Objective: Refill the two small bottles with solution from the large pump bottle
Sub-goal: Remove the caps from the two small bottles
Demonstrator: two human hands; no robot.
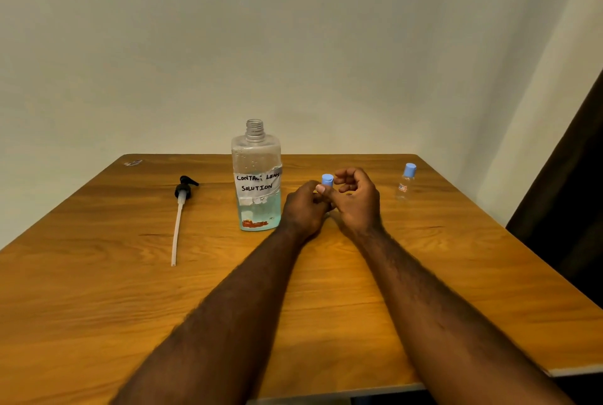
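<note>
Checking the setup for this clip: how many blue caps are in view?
2. One blue cap sits between the fingers of both hands at the table's centre; the other tops the small bottle standing at the right.

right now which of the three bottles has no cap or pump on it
The large taped bottle at the table's middle: its threaded neck is bare, with the pump lying to its left. Both small bottles wear blue caps.

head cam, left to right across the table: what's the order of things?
Pump head with tube → large bottle → left hand → blue-capped small bottle held between both hands → right hand → second small bottle.
</note>
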